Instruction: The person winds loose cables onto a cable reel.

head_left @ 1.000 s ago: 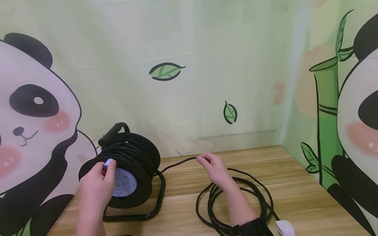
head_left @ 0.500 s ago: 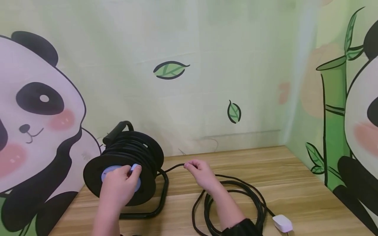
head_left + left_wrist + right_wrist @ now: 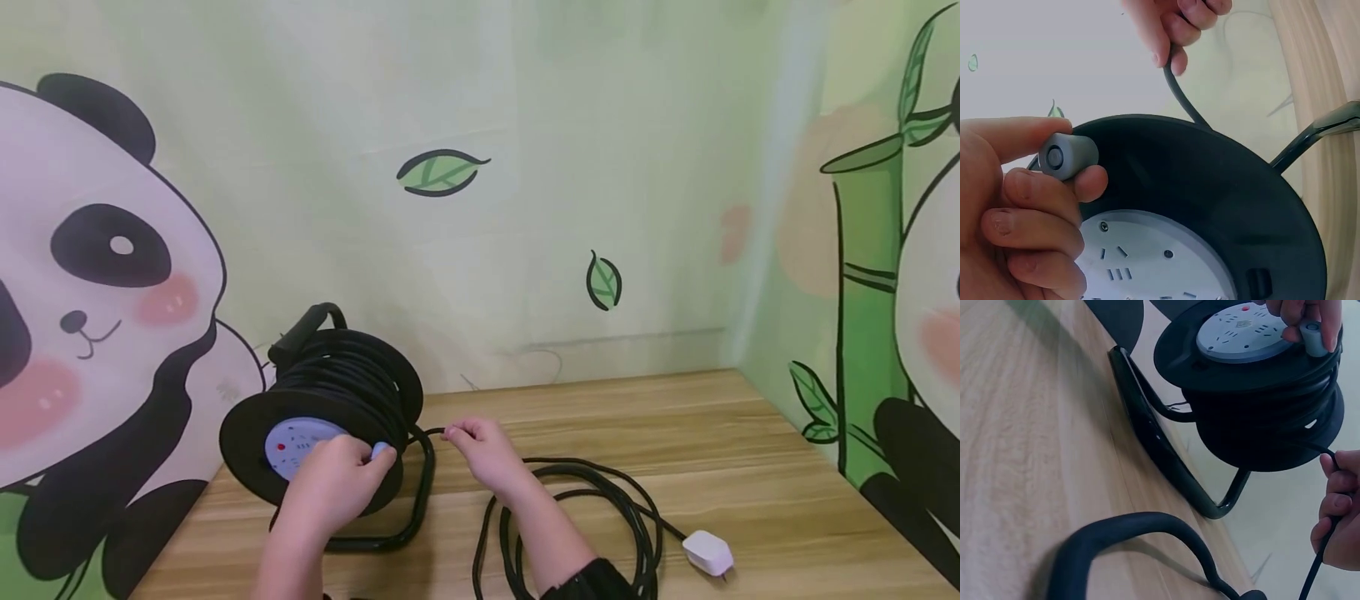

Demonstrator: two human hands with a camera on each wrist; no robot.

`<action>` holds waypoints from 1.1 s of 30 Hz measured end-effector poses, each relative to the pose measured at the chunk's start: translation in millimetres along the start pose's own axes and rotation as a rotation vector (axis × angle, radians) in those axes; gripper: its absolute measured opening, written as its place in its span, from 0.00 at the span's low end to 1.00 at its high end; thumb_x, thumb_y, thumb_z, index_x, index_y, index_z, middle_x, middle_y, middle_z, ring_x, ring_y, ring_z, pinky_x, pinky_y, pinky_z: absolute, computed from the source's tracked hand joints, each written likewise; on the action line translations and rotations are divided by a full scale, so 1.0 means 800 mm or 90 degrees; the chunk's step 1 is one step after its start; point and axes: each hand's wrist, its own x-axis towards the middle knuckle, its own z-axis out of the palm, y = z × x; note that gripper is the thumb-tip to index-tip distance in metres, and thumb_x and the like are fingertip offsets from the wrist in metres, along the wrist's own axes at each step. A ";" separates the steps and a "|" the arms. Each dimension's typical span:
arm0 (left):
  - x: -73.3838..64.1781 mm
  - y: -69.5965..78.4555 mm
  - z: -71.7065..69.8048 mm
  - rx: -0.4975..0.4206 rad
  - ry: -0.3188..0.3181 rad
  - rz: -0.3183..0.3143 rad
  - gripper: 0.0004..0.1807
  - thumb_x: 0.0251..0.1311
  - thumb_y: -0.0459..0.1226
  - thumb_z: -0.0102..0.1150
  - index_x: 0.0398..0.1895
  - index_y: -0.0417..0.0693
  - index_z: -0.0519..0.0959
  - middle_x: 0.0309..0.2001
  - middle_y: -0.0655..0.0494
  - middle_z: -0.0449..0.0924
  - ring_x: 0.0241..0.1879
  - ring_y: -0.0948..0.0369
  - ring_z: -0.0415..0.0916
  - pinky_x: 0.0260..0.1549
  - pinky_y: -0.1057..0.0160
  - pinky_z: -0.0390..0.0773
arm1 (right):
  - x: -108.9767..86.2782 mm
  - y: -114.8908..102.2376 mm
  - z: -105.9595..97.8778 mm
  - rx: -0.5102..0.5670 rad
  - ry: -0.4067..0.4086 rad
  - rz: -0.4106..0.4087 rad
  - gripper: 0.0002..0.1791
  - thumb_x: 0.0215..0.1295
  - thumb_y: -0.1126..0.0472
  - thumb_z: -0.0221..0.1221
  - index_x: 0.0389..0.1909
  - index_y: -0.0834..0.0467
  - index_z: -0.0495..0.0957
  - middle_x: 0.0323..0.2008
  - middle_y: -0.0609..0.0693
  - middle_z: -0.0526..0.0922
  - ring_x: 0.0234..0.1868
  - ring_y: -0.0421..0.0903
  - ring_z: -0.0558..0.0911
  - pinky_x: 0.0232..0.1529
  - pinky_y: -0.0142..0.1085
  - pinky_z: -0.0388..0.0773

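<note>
One left hand (image 3: pixel 339 479): grey cylindrical knob (image 3: pixel 1080 155) is pinched, likely for leverage.
Right hand (image 3: pixel 484 455): thin black cable (image 3: pixel 1182 98) is pinched, perhaps guided.

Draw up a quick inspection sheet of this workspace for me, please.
Surface: wood-grain table.
Job's things: black cable reel on its tube frame; pale socket face showing.
Clutter: nothing identifiable seen.
Hands: left hand pinches the reel's knob; right hand pinches the cable beside the reel.
Cables: black, part wound on the reel, part in a loose coil on the table, with a white plug beside it.
Surroundings: pale green backdrop printed with pandas, leaves and bamboo.
</note>
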 end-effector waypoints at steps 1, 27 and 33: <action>0.000 0.000 0.001 0.000 -0.003 0.001 0.30 0.69 0.47 0.60 0.08 0.49 0.66 0.11 0.60 0.58 0.13 0.61 0.60 0.16 0.62 0.60 | 0.000 0.000 0.001 0.000 -0.004 0.001 0.16 0.80 0.58 0.51 0.50 0.64 0.83 0.52 0.55 0.84 0.62 0.55 0.76 0.64 0.57 0.66; 0.001 0.001 0.003 0.016 -0.006 -0.032 0.30 0.67 0.50 0.59 0.08 0.50 0.64 0.11 0.61 0.57 0.12 0.62 0.60 0.15 0.64 0.57 | -0.009 -0.004 -0.042 -0.248 -0.030 0.016 0.18 0.71 0.47 0.62 0.26 0.56 0.77 0.20 0.44 0.68 0.23 0.41 0.67 0.25 0.36 0.66; 0.002 0.001 0.001 0.012 -0.011 -0.035 0.30 0.68 0.50 0.58 0.08 0.50 0.63 0.11 0.61 0.57 0.12 0.62 0.58 0.15 0.64 0.56 | -0.009 0.000 -0.068 -0.319 0.003 0.028 0.21 0.70 0.42 0.62 0.26 0.54 0.77 0.20 0.44 0.70 0.23 0.43 0.69 0.25 0.38 0.68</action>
